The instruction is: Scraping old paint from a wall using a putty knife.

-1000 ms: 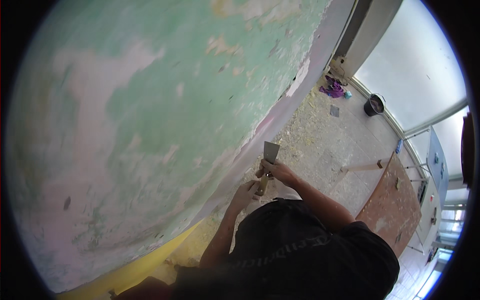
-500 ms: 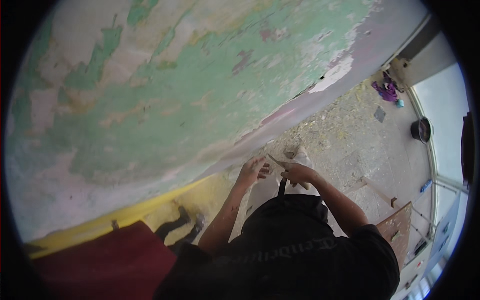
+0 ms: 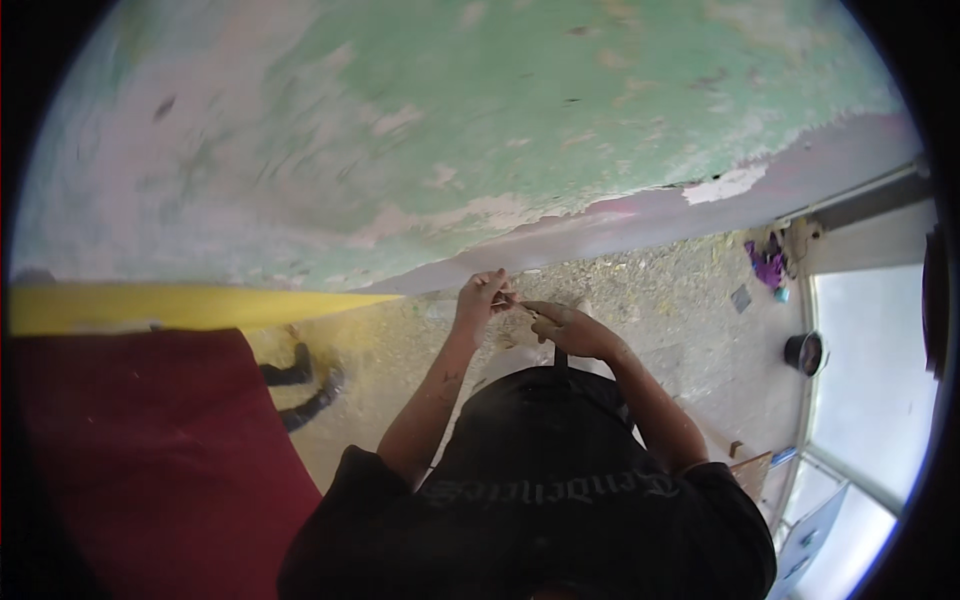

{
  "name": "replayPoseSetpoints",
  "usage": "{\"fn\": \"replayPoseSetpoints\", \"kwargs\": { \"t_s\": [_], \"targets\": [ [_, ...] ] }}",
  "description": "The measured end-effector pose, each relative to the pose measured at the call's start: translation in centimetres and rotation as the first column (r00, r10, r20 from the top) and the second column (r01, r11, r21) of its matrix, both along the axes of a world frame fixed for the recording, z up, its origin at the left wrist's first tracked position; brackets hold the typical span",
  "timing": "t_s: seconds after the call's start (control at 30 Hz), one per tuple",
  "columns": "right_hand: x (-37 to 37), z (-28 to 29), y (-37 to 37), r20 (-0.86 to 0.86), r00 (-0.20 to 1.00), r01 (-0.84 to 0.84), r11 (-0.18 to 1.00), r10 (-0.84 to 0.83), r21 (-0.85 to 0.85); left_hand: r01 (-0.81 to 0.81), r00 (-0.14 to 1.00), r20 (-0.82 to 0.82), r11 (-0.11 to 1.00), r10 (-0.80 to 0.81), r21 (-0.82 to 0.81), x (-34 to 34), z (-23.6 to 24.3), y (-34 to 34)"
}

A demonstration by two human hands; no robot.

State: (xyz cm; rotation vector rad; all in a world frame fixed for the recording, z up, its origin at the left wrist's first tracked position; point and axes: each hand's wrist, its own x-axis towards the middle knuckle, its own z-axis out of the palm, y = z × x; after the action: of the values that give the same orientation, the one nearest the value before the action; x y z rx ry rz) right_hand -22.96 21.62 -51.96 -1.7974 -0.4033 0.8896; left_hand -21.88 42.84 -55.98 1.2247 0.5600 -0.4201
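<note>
In front of my body, close to the foot of the peeling wall [image 3: 480, 130], my two hands meet at a thin-bladed scraper [image 3: 519, 304], mostly hidden by my fingers. My right hand [image 3: 573, 330] is closed on it, with the index finger stretched along toward the blade. The fingers of my left hand [image 3: 482, 303] are curled and pinched at the blade end. The wall's green paint is worn through in pale and pinkish patches, with a lilac band below.
Paint flakes litter the floor [image 3: 660, 290]. A dark red panel [image 3: 150, 420] and a yellow strip [image 3: 200, 308] lie left, beside someone's dark-clad legs [image 3: 310, 405]. Right stand a black bucket [image 3: 803, 353] and purple cloth [image 3: 766, 262] near pale glass panes [image 3: 865, 360].
My left hand has gone from loosely spread beside the scraper to pinching at its blade end. My right hand has shifted left and up with it. The view has turned, levelling the wall.
</note>
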Motion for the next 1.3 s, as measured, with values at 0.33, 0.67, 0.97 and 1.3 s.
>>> {"fn": "replayPoseSetpoints", "kwargs": {
  "t_s": [0.33, 0.67, 0.97, 1.3],
  "targets": [
    [-3.6, 1.7, 8.0, 0.176, 0.984, 0.017, 0.985, 0.013, -0.171, -0.153, 0.983, -0.155, 0.898, 0.096, -0.412, -6.5, -3.6, 9.0],
    [-3.3, 4.0, 11.6, 0.065, 0.996, 0.074, 0.97, -0.061, -0.231, -0.114, 0.991, -0.008, 0.832, 0.13, -0.544, -8.0, -3.2, 12.4],
    [-2.1, 5.4, 8.9, 0.059, 0.988, 0.151, 0.961, -0.141, -0.23, 0.002, 0.993, 0.091, 0.757, 0.076, -0.653, -6.0, -2.5, 9.4],
    [4.7, 2.2, -0.8, 0.168, 0.944, 0.317, 0.921, -0.284, -0.226, 0.309, 0.95, 0.106, 0.844, -0.292, -0.439, 1.0, -1.0, -0.7]
  ]
}}
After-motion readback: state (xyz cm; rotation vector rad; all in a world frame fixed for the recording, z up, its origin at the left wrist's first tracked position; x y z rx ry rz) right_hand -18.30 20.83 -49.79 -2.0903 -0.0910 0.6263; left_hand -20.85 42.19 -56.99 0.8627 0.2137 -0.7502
